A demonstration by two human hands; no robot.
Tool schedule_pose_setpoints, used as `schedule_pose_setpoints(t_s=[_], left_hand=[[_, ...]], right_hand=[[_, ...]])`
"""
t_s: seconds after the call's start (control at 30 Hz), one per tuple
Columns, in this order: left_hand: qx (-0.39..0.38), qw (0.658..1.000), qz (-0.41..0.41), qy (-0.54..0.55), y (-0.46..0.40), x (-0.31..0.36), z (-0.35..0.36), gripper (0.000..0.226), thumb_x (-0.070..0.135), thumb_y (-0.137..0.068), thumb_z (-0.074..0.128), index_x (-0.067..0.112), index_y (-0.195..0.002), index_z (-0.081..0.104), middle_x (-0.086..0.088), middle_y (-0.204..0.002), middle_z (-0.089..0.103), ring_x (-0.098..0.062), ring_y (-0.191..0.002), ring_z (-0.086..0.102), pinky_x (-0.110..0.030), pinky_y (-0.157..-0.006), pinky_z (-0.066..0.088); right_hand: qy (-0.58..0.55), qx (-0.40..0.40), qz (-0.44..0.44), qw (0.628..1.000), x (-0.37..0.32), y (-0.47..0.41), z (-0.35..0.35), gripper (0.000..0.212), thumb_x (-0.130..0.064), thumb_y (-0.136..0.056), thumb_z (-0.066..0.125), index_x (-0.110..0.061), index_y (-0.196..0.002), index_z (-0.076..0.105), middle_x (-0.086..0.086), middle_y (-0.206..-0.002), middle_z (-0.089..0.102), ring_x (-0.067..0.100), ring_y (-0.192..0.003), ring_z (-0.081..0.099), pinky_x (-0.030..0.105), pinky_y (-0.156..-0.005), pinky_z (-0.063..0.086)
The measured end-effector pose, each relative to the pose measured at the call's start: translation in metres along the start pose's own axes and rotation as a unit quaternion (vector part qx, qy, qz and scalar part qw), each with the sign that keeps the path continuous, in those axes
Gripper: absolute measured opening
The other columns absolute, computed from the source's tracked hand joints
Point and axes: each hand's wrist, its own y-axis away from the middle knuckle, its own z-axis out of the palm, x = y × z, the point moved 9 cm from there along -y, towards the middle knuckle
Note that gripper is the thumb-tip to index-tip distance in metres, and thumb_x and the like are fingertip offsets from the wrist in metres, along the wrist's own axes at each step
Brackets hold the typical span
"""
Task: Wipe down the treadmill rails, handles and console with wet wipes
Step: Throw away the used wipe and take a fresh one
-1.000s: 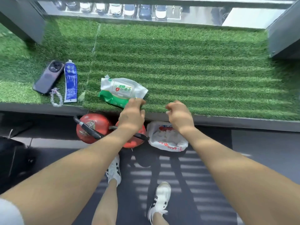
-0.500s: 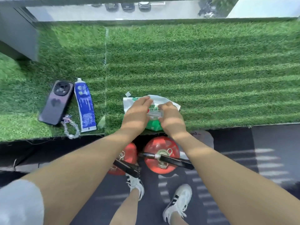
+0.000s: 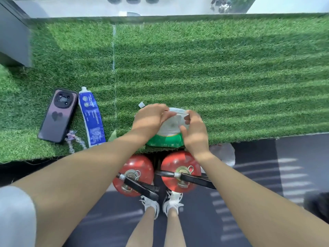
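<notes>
A white and green pack of wet wipes (image 3: 169, 132) lies on the artificial-grass ledge (image 3: 195, 77) near its front edge. My left hand (image 3: 149, 118) holds the pack's upper left part, fingers curled over its top. My right hand (image 3: 194, 129) is at the pack's right side and pinches a thin flap at the top of the pack. The middle of the pack shows white between my hands. No treadmill part is in view.
A dark phone (image 3: 57, 115) with a bead strap and a blue tube (image 3: 91, 116) lie on the grass to the left. Two red fire extinguishers (image 3: 135, 175) (image 3: 180, 168) stand below the ledge, above my shoes. A white bag (image 3: 224, 154) lies right of them.
Both hands moved from the ledge edge onto the wipes pack and now hold it; the flap at its top is being lifted. The camera has leaned further over the ledge.
</notes>
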Motion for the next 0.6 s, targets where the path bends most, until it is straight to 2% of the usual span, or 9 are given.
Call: schedule_pose_setpoints(t_s=[0.1, 0.2, 0.27, 0.37, 0.5, 0.57, 0.6], left_hand=[[0.017, 0.986, -0.119, 0.113, -0.008, -0.019, -0.005, 0.037, 0.050, -0.094, 0.047, 0.019, -0.104, 0.064, 0.003, -0.090, 0.061, -0.022, -0.084, 0.056, -0.031, -0.074, 0.043], [0.057, 0.937, -0.217, 0.267, -0.008, -0.038, 0.006, 0.022, 0.042, -0.093, 0.053, 0.021, -0.093, 0.060, 0.005, -0.089, 0.062, -0.016, -0.080, 0.056, -0.031, -0.074, 0.046], [0.098, 0.903, -0.265, 0.323, -0.005, -0.049, 0.013, 0.021, 0.041, -0.091, 0.057, 0.021, -0.085, 0.058, 0.005, -0.084, 0.061, -0.013, -0.075, 0.054, -0.029, -0.072, 0.045], [0.145, 0.865, -0.329, 0.349, 0.002, -0.065, 0.022, 0.019, 0.033, -0.093, 0.057, 0.022, -0.077, 0.054, 0.001, -0.080, 0.059, -0.015, -0.071, 0.053, -0.029, -0.069, 0.046], [0.172, 0.841, -0.336, 0.387, 0.004, -0.075, 0.024, 0.019, 0.005, -0.092, 0.053, 0.021, -0.081, 0.050, 0.006, -0.074, 0.053, -0.011, -0.069, 0.051, -0.018, -0.062, 0.045], [0.192, 0.845, -0.305, 0.394, 0.007, -0.075, 0.018, 0.023, -0.005, -0.088, 0.052, 0.018, -0.083, 0.048, 0.000, -0.085, 0.052, -0.013, -0.075, 0.050, -0.019, -0.072, 0.048], [0.201, 0.862, -0.282, 0.369, 0.010, -0.074, 0.011, 0.022, -0.006, -0.086, 0.054, 0.016, -0.086, 0.048, -0.004, -0.092, 0.051, -0.013, -0.077, 0.050, -0.024, -0.079, 0.049]], right_hand=[[-0.038, 0.020, 0.029, 0.999, -0.005, -0.009, 0.002, 0.050, -0.009, -0.088, 0.061, -0.011, -0.134, 0.041, 0.002, -0.103, 0.056, 0.020, -0.091, 0.055, 0.036, -0.086, 0.045], [-0.063, 0.028, 0.036, 0.997, -0.006, -0.014, 0.009, 0.047, -0.006, -0.086, 0.062, -0.010, -0.128, 0.042, 0.000, -0.096, 0.052, 0.019, -0.087, 0.054, 0.037, -0.084, 0.044], [-0.066, 0.040, 0.035, 0.996, -0.005, -0.014, 0.010, 0.045, -0.004, -0.085, 0.062, -0.009, -0.125, 0.042, 0.000, -0.097, 0.052, 0.019, -0.086, 0.054, 0.036, -0.083, 0.044], [-0.049, 0.051, 0.029, 0.997, -0.001, -0.010, 0.012, 0.035, -0.002, -0.085, 0.060, -0.009, -0.116, 0.045, 0.006, -0.102, 0.056, 0.022, -0.084, 0.057, 0.035, -0.075, 0.046], [0.040, -0.042, -0.033, 0.998, -0.009, -0.009, 0.037, 0.014, -0.008, -0.088, 0.057, -0.008, -0.098, 0.065, 0.006, -0.107, 0.051, 0.023, -0.088, 0.054, 0.032, -0.073, 0.041], [0.036, -0.057, -0.062, 0.996, -0.017, -0.009, 0.046, 0.013, -0.010, -0.087, 0.059, -0.005, -0.093, 0.069, 0.007, -0.103, 0.049, 0.023, -0.094, 0.053, 0.031, -0.076, 0.040], [0.036, -0.060, -0.078, 0.995, -0.022, -0.009, 0.050, 0.012, -0.009, -0.086, 0.060, -0.003, -0.091, 0.069, 0.008, -0.101, 0.048, 0.023, -0.095, 0.052, 0.030, -0.077, 0.039]])
